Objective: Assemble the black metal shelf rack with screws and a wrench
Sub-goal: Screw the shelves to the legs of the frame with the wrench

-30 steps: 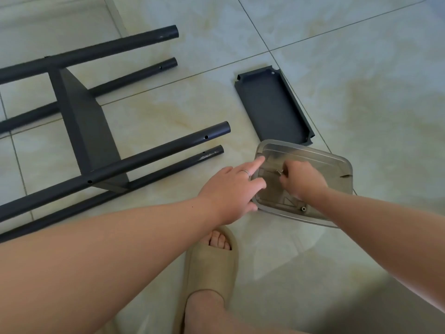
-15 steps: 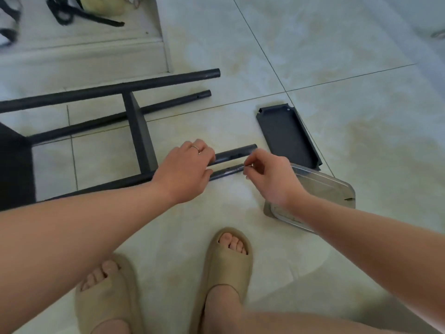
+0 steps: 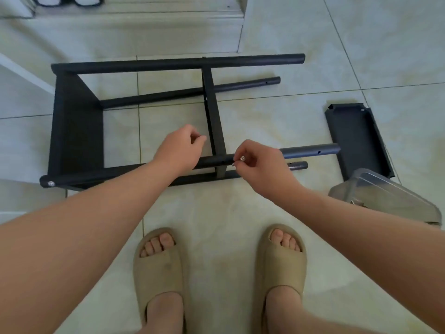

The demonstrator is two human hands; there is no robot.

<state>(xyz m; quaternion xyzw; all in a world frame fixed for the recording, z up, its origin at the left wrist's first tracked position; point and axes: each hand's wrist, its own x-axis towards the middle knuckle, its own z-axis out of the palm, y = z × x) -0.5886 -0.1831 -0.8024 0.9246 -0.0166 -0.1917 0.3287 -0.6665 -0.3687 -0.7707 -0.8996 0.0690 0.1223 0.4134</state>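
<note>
On glossy tiled floor (image 3: 289,32): black metal rack (image 3: 74,121), matte, lying on its side; round tubular posts, flat shelf plates. Just right of it: loose shelf panel (image 3: 356,138), lipped, and clear plastic container (image 3: 385,201). Left grip (image 3: 179,147): fingers curled above the front post (image 3: 310,150); contents not discernible. Right grip (image 3: 262,169): pinching a small bright screw (image 3: 242,158) at that post, near the shelf joint. Align screw square to the post hole, start threads by fingertip, steady the post, reserve wrench for final tightening.

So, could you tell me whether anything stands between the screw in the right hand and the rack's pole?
Nothing visible does: the right hand pinches the screw right at the pole, and the left hand hovers on the shelf panel's other side.
</note>
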